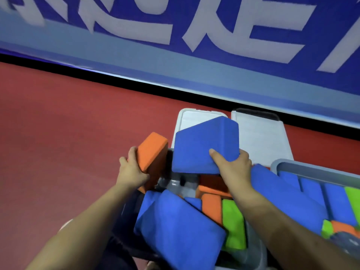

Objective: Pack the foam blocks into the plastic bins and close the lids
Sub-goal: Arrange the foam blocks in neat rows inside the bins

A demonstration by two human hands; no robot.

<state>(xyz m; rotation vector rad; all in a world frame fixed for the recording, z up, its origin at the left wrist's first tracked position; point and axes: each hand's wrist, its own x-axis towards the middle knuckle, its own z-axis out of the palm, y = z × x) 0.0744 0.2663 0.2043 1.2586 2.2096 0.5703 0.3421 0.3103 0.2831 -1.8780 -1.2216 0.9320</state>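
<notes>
My left hand (131,170) grips an orange foam block (153,152) at the left edge of a grey plastic bin (255,250). My right hand (233,165) holds a large blue foam block (202,145) above that bin, thumb on its near face. Inside the bin lie blue (179,227), orange (211,209) and green (232,225) blocks. A second grey bin (303,166) to the right holds blue and green blocks. Two white lids (261,137) lie on the floor behind the bins.
The floor (58,143) is red. A blue banner with white characters (214,36) runs along the back, with a black strip at its base. A long blue block (282,193) lies across the gap between the two bins.
</notes>
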